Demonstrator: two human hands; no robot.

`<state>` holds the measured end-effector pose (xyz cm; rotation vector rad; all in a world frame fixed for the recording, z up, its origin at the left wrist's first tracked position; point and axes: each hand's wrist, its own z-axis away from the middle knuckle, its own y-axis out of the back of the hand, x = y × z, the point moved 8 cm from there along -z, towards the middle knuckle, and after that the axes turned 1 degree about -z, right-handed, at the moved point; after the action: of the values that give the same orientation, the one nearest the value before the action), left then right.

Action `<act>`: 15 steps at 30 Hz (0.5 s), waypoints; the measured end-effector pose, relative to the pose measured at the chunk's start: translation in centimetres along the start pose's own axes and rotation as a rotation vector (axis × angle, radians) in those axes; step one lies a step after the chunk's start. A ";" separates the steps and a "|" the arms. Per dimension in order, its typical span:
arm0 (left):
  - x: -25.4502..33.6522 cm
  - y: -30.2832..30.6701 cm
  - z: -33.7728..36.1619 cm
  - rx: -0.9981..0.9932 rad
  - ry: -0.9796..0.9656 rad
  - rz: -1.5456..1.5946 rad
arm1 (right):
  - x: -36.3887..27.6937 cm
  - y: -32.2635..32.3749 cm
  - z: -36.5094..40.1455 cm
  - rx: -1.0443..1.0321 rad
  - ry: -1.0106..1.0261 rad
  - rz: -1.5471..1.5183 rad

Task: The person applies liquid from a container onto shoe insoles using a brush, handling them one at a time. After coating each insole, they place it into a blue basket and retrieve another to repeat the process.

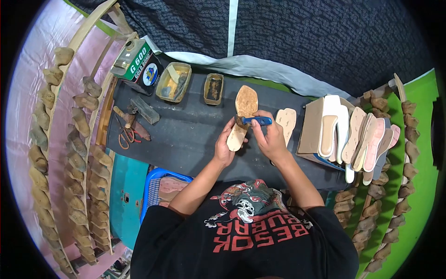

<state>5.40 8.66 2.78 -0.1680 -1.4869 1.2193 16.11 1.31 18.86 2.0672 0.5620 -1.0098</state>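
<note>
My left hand point(225, 143) is closed around the near end of a shoe insole point(246, 100), held above the dark worktable point(186, 128). The far half of the insole looks brown and coated, while its near end is paler. In my right hand point(270, 138) is a brush with a blue handle point(263, 121); its dark head lies across the narrow middle of the insole. Another pale insole point(287, 122) rests on the table just beyond my right hand, partly covered by it.
At the back left stand a glue can point(134, 65), a tub point(173, 83) and a smaller tray point(213, 89). Tools, including orange-handled pliers point(126, 136), lie left. A cardboard box point(309, 125) bearing several insoles stands right. Racks of shoe lasts point(38, 158) flank both sides; a blue basket point(149, 183) sits below.
</note>
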 end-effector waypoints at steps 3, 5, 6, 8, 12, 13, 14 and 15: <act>-0.7 1.2 0.9 0.060 0.050 0.008 | 0.0 -1.2 -1.1 0.015 0.040 0.028; -1.0 1.9 1.3 0.028 0.061 0.019 | 1.3 -2.4 -2.0 0.027 0.010 -0.029; -0.9 2.3 1.5 0.011 0.065 0.023 | 1.9 -3.2 -2.5 0.033 -0.003 -0.058; -1.1 3.4 1.9 0.037 0.103 0.043 | 2.9 -4.5 -3.4 0.067 -0.045 -0.103; -0.5 4.9 3.1 0.057 0.147 0.110 | 5.2 -7.0 -5.5 0.087 -0.111 -0.106; -0.3 5.4 3.4 0.069 0.157 0.104 | 5.7 -7.7 -6.0 0.088 -0.138 -0.112; -0.1 5.8 3.7 0.083 0.167 0.099 | 6.2 -8.3 -6.4 0.092 -0.145 -0.100; 0.1 6.3 4.0 0.082 0.174 0.088 | 6.9 -8.9 -6.7 0.095 -0.152 -0.088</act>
<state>-0.98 9.31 -1.08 -0.2796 -1.2881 1.3001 17.55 12.48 12.19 2.0407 0.5399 -1.2550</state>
